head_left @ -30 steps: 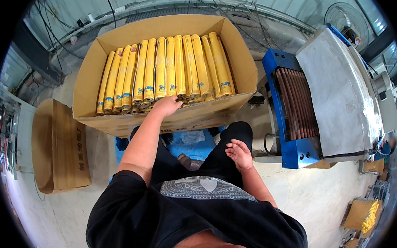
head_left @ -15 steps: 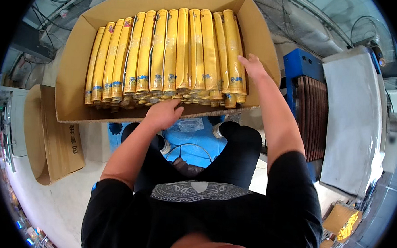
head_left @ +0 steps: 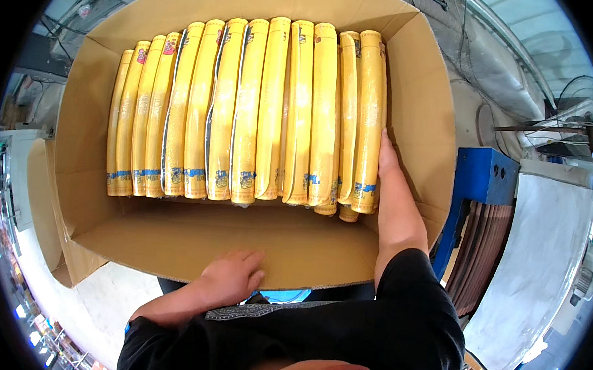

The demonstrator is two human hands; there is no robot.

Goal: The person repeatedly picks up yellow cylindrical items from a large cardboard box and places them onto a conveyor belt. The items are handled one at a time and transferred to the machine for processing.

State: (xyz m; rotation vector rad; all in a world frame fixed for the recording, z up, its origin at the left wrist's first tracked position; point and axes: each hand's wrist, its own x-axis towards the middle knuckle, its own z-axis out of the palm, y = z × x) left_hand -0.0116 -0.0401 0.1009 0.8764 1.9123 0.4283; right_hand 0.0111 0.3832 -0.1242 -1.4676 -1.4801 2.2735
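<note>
Yellow rolls [head_left: 272, 111] at the carton's [head_left: 424, 111] far side could skew if the right hand [head_left: 390, 157], grip hidden beside the rightmost roll [head_left: 369, 122], pushes unevenly, while the left hand [head_left: 232, 275] rests half-open, seemingly empty, at the near wall [head_left: 313, 255].

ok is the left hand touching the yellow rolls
Apart: the head view shows bare cardboard between the left hand and the yellow rolls.

R grip [head_left: 389, 158]: fgrs mostly hid | lwr rolls [head_left: 349, 216]: ditto | box [head_left: 251, 3] far rim: part cut
</note>
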